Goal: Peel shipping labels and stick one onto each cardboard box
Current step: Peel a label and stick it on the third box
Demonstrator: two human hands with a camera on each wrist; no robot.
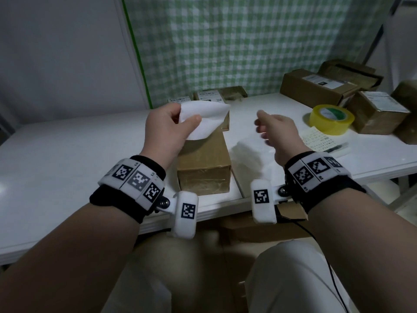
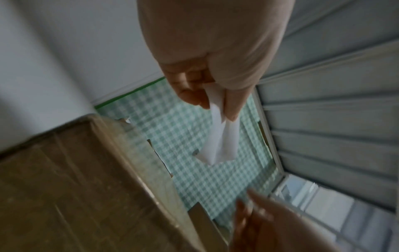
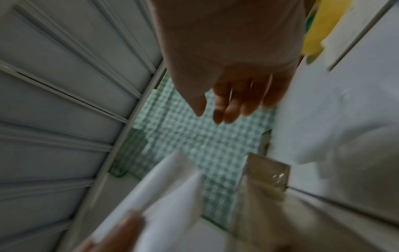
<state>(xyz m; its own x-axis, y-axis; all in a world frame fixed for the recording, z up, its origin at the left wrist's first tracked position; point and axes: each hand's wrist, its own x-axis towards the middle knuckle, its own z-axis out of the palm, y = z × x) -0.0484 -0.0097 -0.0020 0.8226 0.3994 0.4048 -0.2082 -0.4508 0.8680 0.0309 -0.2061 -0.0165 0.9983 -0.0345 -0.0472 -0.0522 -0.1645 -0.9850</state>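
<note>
My left hand (image 1: 180, 120) pinches a curled white label sheet (image 1: 200, 119) between thumb and fingers, held above a taped brown cardboard box (image 1: 203, 163) near the table's front edge. The left wrist view shows the same sheet (image 2: 218, 139) hanging folded from my fingers beside the box (image 2: 75, 179). To the right of the box my right hand (image 1: 268, 129) hovers with relaxed fingers, holding nothing, over a stack of white label sheets (image 1: 252, 150). In the blurred right wrist view that hand (image 3: 233, 105) is empty, with the sheet (image 3: 168, 192) below it.
A yellow tape roll (image 1: 330, 119) sits on the white table (image 1: 67, 159) at the right, by a printed paper (image 1: 318, 141). Labelled brown boxes (image 1: 316, 86) are piled at the back right; small labelled boxes (image 1: 209, 96) stand behind the near one. A green checked curtain (image 1: 248, 41) hangs behind.
</note>
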